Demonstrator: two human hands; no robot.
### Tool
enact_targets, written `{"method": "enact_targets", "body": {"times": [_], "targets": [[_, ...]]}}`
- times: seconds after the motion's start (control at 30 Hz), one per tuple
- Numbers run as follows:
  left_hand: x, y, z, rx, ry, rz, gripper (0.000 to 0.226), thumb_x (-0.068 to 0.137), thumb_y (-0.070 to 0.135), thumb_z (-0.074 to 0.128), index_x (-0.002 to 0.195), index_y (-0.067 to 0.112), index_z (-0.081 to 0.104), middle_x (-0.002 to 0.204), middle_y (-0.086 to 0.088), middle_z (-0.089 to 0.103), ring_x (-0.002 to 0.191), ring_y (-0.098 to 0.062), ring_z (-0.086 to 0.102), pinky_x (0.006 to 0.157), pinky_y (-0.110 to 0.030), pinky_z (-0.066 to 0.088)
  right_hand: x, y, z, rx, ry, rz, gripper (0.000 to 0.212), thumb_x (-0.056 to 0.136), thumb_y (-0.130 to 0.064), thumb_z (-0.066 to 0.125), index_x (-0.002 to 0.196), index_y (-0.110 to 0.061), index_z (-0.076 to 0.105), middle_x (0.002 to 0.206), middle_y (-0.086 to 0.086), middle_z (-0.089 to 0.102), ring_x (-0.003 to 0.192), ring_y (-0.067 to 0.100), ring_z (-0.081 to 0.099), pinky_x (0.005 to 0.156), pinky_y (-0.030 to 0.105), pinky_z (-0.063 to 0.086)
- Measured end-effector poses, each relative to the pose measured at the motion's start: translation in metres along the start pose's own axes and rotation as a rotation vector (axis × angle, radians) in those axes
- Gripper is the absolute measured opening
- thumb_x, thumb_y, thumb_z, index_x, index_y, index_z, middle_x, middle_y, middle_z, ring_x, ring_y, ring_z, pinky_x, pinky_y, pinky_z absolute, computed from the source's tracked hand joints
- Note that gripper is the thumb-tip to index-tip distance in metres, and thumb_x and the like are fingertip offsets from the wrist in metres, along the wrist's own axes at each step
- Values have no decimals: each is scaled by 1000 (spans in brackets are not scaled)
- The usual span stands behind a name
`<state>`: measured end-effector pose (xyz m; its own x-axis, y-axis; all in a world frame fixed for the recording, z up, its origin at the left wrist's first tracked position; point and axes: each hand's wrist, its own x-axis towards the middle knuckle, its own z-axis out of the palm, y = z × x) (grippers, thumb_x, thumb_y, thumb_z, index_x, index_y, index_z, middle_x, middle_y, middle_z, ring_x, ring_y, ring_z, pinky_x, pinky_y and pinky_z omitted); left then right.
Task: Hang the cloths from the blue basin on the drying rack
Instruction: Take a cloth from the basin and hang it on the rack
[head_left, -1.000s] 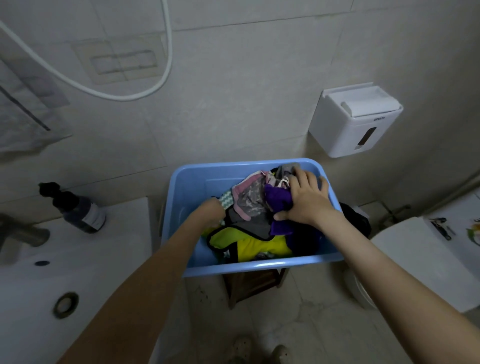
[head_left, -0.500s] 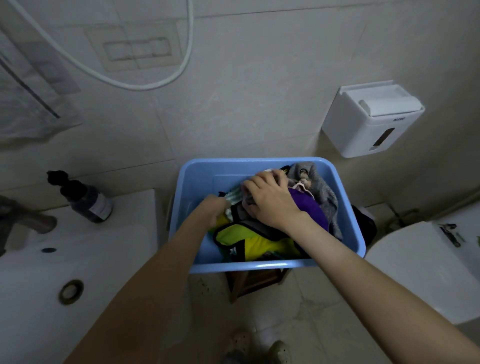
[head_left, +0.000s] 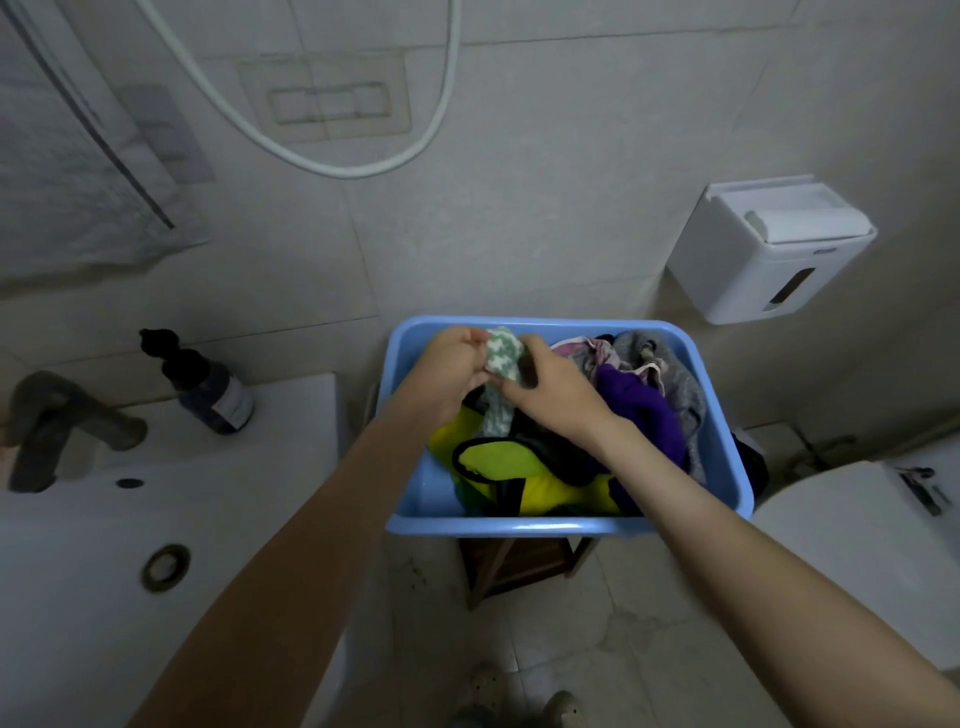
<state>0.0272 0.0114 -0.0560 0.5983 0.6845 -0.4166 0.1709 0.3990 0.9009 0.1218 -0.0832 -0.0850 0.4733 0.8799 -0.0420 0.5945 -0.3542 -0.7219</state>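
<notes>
A blue basin (head_left: 519, 526) stands on a small wooden stool, full of cloths: a yellow-green one (head_left: 498, 462), a purple one (head_left: 639, 410) and a grey one (head_left: 685, 384). My left hand (head_left: 447, 369) and my right hand (head_left: 556, 389) both grip a green-and-white patterned cloth (head_left: 501, 356), lifted a little above the pile at the basin's far left. Its lower end (head_left: 496, 415) still hangs among the other cloths. No drying rack is in view.
A white sink (head_left: 104, 545) with a grey tap (head_left: 47, 421) and a dark pump bottle (head_left: 208, 387) lies at the left. A white paper dispenser (head_left: 769, 249) hangs on the tiled wall. A toilet (head_left: 857, 545) stands at the right. A shower hose (head_left: 332, 166) loops above.
My right hand left the purple cloth and moved left to join the left hand. Both hands now lift the green-and-white cloth out of the pile.
</notes>
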Motion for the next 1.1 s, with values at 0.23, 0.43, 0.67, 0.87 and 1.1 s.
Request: {"method": "enact_targets", "body": {"times": [0.23, 0.43, 0.67, 0.87, 1.1], "targets": [[-10, 23, -4, 65, -44, -15, 48, 88, -15, 28, 130, -6, 46, 120, -24, 56, 89, -26, 56, 78, -32, 50, -13, -11, -26, 426, -42, 22, 22, 85, -22, 69, 91, -19, 48, 86, -4, 62, 76, 8, 59, 70, 29, 48], [-24, 33, 16, 229, -225, -12, 41, 82, -13, 34, 106, 3, 62, 105, -19, 64, 90, -25, 58, 76, -30, 50, -39, -5, -57, 593, 179, 10, 20, 90, -9, 61, 78, -17, 48, 66, -6, 48, 64, 3, 45, 61, 20, 38], [-48, 42, 64, 589, -645, 188, 16, 66, 25, 71, 73, 15, 61, 70, -5, 57, 65, -15, 51, 63, -28, 39, -100, 5, -103, 663, 408, 19, 7, 90, 0, 57, 91, -6, 54, 75, 6, 55, 67, 8, 54, 64, 20, 46], [-81, 37, 123, 686, -829, 397, 31, 62, 21, 65, 80, -4, 59, 72, -7, 51, 70, -13, 48, 69, -30, 35, -178, 22, -138, 616, 661, 84, 19, 91, 1, 55, 92, -16, 65, 81, -3, 68, 78, 12, 62, 74, 28, 50], [-147, 4, 193, 697, -1140, 521, 22, 81, 7, 70, 85, 23, 56, 77, 0, 57, 72, -10, 55, 68, -27, 44, -297, 34, -151, 567, 883, 187, 10, 93, -3, 54, 92, -10, 62, 82, 8, 63, 75, 14, 62, 69, 27, 50]]}}
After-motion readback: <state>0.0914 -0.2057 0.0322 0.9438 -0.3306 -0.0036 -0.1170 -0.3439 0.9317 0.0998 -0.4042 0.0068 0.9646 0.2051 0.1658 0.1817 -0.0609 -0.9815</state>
